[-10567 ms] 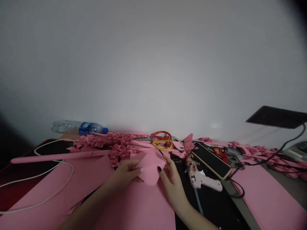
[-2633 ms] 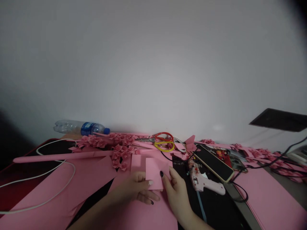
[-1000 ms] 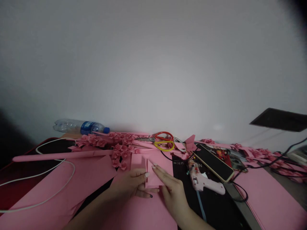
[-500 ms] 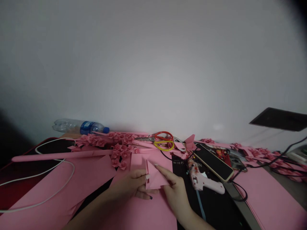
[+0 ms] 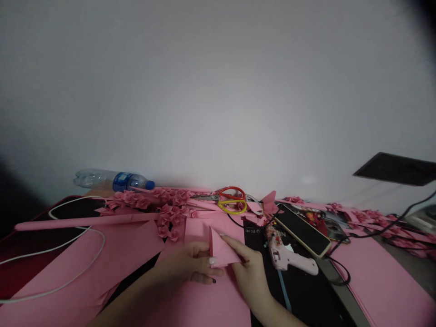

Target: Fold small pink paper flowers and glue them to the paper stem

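The left hand [image 5: 192, 264] pinches the folded pink paper [image 5: 223, 252] near its lower left edge, while the right hand [image 5: 249, 267] grips its other side, so it sits between the 2. Just right of the right hand I see a glue gun [image 5: 289, 259], a smartphone [image 5: 304, 231] beyond it. Scissors [image 5: 215, 197] lie past both hands; paper roses [image 5: 166, 211] lie ahead of the left.

A small folded pink paper [image 5: 223, 252], roughly triangular with its narrow tip pointing up, is held at the frame's lower centre.
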The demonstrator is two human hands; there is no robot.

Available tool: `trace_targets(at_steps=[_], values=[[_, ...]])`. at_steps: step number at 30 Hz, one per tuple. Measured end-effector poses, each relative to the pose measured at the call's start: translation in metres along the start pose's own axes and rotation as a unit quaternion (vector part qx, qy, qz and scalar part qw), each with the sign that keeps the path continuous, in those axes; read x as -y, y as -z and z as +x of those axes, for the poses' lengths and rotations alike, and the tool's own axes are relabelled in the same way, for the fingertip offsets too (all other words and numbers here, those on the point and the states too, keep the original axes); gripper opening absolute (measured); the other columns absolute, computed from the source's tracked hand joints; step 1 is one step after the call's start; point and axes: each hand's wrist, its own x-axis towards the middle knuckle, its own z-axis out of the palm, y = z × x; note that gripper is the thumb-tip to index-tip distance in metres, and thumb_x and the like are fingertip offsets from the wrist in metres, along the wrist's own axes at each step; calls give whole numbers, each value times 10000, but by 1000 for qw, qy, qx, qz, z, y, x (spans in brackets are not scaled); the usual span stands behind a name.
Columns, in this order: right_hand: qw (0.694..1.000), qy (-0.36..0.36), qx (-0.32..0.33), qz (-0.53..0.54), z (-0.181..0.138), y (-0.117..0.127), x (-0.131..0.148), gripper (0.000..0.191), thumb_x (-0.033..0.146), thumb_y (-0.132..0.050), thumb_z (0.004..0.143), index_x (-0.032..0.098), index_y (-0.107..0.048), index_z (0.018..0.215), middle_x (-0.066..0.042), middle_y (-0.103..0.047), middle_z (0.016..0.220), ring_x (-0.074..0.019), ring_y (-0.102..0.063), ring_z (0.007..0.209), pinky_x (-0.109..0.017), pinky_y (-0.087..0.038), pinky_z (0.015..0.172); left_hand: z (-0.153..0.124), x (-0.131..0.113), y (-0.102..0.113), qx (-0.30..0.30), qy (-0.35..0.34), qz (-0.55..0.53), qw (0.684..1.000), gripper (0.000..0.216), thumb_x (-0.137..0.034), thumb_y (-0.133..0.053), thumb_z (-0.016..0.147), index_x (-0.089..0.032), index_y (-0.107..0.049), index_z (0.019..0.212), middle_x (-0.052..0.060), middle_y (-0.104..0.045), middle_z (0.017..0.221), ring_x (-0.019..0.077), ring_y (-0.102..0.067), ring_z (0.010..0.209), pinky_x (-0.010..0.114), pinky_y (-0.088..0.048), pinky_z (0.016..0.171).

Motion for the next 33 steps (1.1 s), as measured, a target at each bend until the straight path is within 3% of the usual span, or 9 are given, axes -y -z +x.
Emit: trace_targets(at_steps=[3, 7, 11, 17, 25, 28, 33], values=[[997, 55, 27, -55, -1, 1, -3, 763, -41, -406, 569, 221, -708, 1220, -55, -726, 1202, -230, -693, 1116, -381, -533, 997, 2, 2, 3, 4, 8, -5, 1000, 408, -422, -810, 709, -215, -727, 1050, 73, -736, 1150, 256, -694, 1062, 361, -531, 928], [986, 105, 79, -104, -2, 0, -5, 842, -78, -381, 578, 203, -608, 1338, -85, -610, 1361, -224, -573, 1274, -413, -436, 1088, 3, 1, 4, -6, 3, -9, 1000, 401, -390, -825, 701, -215, -732, 1049, 76, -753, 1118, 253, -697, 1067, 313, -539, 883], [983, 108, 94, -117, -2, -1, -4, 809, -95, -381, 623, 198, -603, 1344, -103, -568, 1396, -231, -538, 1302, -429, -426, 1089, 4, 3, 5, -16, -3, -26, 1000, 458, -397, -845, 681, -207, -718, 1078, 83, -764, 1093, 252, -705, 1056, 255, -546, 816], [983, 106, 93, -114, -2, -2, -5, 782, -73, -387, 671, 198, -548, 1387, -90, -539, 1422, -213, -504, 1331, -435, -399, 1100, 9, 12, 8, -50, 0, -54, 997, 530, -447, -852, 660, -195, -687, 1095, 84, -760, 1064, 249, -749, 920, 265, -566, 724], [981, 97, 83, -149, -3, -5, -9, 707, -40, -426, 660, 113, -616, 1324, -153, -566, 1386, -241, -543, 1293, -404, -429, 1075, 16, 18, 16, -67, -13, -58, 996, 430, -440, -870, 628, -175, -710, 926, 30, -755, 843, 197, -740, 824, 284, -548, 783], [973, 112, 90, -181, -3, -5, -9, 662, -24, -448, 693, 68, -605, 1329, -186, -559, 1390, -248, -544, 1293, -378, -436, 1069, 19, 19, 19, -81, -32, -47, 995, 408, -433, -872, 617, -182, -727, 905, 7, -739, 802, 166, -720, 777, 262, -540, 752], [954, 155, 114, -229, -4, -2, -5, 658, -18, -433, 770, 123, -535, 1405, -147, -506, 1459, -216, -513, 1329, -368, -427, 1081, 21, 19, 20, -86, -68, -6, 994, 409, -419, -860, 637, -193, -751, 960, -13, -700, 724, 128, -669, 701, 215, -514, 666]])
